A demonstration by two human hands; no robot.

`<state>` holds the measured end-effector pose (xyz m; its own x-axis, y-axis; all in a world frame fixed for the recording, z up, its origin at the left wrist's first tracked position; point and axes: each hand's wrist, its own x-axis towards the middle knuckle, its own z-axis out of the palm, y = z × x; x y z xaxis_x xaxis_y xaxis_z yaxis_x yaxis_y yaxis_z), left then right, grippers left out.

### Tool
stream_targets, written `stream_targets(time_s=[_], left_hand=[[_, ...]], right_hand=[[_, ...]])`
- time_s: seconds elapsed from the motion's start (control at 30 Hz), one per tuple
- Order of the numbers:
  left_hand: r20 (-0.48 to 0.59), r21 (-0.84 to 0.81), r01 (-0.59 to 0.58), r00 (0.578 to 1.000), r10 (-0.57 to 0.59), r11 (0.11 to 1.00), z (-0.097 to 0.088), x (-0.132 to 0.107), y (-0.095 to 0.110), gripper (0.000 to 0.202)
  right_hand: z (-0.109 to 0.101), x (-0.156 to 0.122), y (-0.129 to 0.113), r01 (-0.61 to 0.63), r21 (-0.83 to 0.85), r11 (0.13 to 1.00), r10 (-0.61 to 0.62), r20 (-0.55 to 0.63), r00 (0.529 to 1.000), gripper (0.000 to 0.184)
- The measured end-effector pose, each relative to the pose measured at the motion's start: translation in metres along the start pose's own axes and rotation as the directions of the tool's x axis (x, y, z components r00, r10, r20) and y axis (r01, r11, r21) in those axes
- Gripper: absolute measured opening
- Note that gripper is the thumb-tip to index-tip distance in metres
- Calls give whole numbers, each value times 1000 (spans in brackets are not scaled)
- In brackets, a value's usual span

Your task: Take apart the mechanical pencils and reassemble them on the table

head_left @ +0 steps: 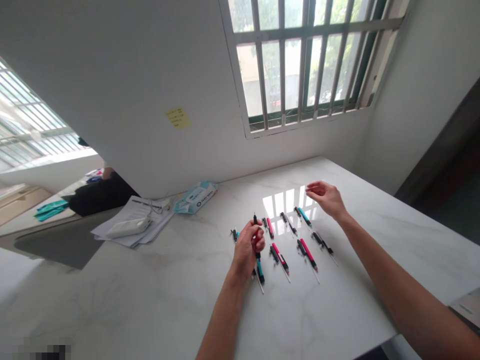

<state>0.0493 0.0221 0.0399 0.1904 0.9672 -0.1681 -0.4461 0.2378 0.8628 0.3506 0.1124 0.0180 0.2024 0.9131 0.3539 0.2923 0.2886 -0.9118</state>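
Observation:
My left hand point(250, 245) is closed around a red and black pen point(255, 220), held upright with its thin tip pointing up. Away to the right, my right hand point(327, 197) hovers over the table with fingers bent toward the thumb; anything between them is too small to make out. Below and between the hands lie pens taken apart, in two rows. Among them are a blue barrel point(304, 215), a red barrel point(308, 254), a black barrel point(324, 243) and a white refill point(259, 285). My left hand partly covers the sets at the left end.
White marbled table point(150, 300) against a wall. Behind on the left are a wet-wipes pack point(197, 197), papers point(112, 220) and a white device point(129, 227). A yellow note point(178, 118) is on the wall, near a barred window point(300, 65).

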Motion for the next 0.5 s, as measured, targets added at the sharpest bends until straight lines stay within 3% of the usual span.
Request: stream_targets(time_s=[0.1, 0.2, 0.5], left_hand=[[-18, 12, -59, 998, 59, 998, 2, 1, 0, 36], [-18, 60, -58, 998, 59, 997, 2, 4, -4, 39], [-17, 197, -138, 989, 145, 971, 7, 9, -20, 55]], right_hand=[[-23, 6, 28, -34, -265, 964, 33, -8, 999, 22], [-31, 4, 47, -42, -429, 902, 60, 28, 998, 20], [-23, 1, 61, -4, -449, 894, 51, 93, 994, 24]])
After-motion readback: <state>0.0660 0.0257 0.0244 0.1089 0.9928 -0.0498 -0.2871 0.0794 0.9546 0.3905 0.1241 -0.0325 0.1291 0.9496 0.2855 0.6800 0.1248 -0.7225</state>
